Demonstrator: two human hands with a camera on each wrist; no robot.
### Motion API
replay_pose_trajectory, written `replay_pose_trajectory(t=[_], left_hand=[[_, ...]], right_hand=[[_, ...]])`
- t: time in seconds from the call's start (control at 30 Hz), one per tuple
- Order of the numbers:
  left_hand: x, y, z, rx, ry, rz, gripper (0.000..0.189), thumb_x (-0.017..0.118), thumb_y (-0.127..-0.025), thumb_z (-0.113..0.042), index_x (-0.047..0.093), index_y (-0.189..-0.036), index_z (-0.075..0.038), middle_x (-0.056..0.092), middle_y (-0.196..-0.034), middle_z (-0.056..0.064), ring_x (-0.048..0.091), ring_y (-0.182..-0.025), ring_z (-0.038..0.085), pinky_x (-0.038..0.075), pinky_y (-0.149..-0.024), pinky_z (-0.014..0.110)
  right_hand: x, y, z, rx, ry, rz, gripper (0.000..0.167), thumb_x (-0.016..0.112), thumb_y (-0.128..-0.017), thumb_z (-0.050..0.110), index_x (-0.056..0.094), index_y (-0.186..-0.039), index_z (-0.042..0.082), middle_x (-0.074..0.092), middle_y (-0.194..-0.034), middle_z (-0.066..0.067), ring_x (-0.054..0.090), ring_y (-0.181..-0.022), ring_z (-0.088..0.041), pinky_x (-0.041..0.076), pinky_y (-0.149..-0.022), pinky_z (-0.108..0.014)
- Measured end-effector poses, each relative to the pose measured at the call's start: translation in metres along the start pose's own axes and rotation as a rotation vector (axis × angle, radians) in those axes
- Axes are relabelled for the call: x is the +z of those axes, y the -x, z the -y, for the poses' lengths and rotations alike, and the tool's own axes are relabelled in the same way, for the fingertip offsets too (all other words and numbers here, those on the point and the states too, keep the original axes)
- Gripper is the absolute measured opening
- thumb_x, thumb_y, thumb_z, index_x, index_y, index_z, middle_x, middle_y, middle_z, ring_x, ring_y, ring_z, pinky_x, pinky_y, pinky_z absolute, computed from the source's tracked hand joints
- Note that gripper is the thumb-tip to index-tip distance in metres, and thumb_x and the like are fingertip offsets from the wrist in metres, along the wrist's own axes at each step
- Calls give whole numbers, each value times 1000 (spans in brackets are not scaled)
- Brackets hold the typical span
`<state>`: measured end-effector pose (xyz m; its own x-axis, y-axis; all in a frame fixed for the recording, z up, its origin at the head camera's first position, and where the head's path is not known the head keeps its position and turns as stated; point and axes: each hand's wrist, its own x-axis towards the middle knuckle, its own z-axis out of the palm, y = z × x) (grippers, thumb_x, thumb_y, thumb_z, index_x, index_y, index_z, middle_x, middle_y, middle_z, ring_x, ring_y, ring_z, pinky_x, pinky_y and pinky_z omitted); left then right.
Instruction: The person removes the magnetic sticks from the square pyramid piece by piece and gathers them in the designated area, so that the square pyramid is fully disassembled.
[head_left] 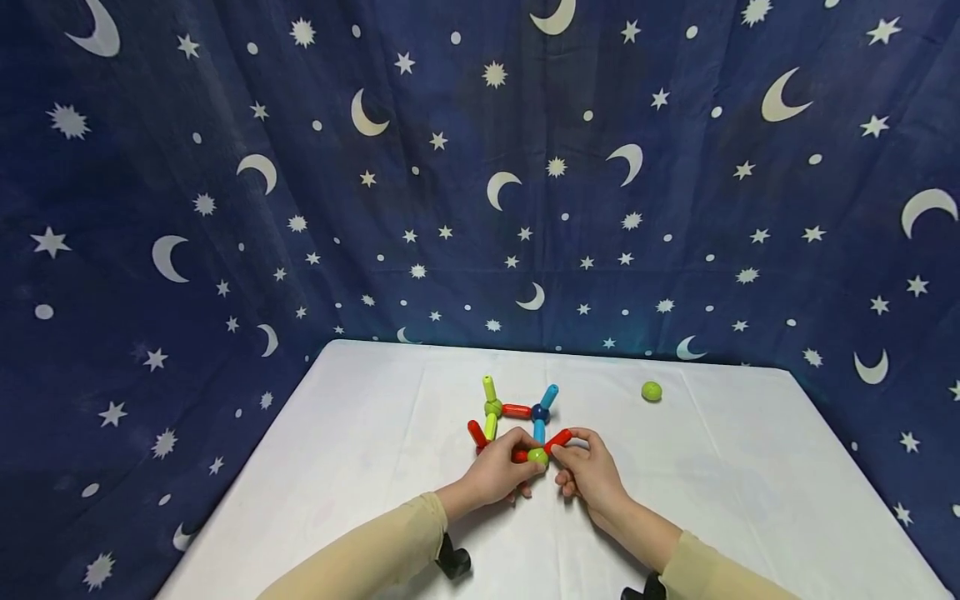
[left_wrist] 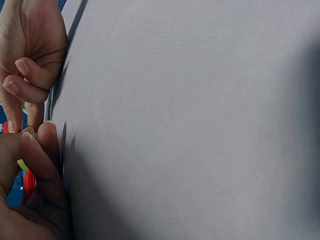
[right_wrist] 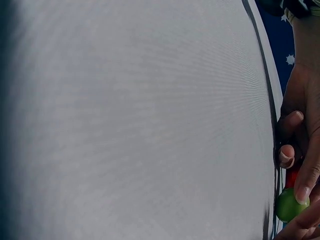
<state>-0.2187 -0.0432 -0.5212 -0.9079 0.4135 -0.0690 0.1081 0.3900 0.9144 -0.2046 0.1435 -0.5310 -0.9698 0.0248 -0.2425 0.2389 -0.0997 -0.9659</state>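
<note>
A frame of toy rods and ball connectors lies on the white table. At its near right corner is a light green ball, which my left hand grips between thumb and fingers. My right hand pinches a red rod whose lower end meets that ball. In the right wrist view a left fingertip presses on the green ball. The frame's far corners are a yellow-green ball and a dark blue ball. The near left corner is partly hidden behind my left hand.
A loose green ball sits at the back right of the white table. A dark blue curtain with moons and stars hangs behind and beside the table.
</note>
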Motion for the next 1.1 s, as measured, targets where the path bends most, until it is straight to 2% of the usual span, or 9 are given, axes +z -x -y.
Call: replay_pose_trajectory(t=[0.2,0.4,0.87,1.1], left_hand=[[-1,2,2,-16,-6,11,28,76,-95,-20,60,-118,-18,64,-88,0,65,-53,17,52,-47,30],[-1,2,3,-12,2,23,29,76,-95,-21,60,-119,-19,64,-87,1,65,-53,17,52,-47,30],[-2,0,-5,8,-35,19,29,75,-95,-18,60,-119,-17,63,-85,2,63,-53,16,51,-46,28],[-2,-1,-4,-3,-45,30,28,75,-96,-19,59,-119,-19,64,-82,2,62,-52,15,51,-47,27]], right_hand=[[0,3,-1,7,-24,14,43,68,-99,13,40,-130,5,63,-85,-12,53,-49,-11,47,-44,-21],[0,5,-1,-3,-1,11,42,68,-100,14,41,-130,5,62,-82,-11,51,-49,-11,46,-44,-21],[-3,1,3,-22,18,28,43,67,-101,15,40,-132,6,58,-72,-7,46,-47,-10,41,-42,-22],[-5,1,5,13,26,34,42,67,-101,15,40,-132,6,58,-74,-7,45,-47,-8,40,-43,-20]])
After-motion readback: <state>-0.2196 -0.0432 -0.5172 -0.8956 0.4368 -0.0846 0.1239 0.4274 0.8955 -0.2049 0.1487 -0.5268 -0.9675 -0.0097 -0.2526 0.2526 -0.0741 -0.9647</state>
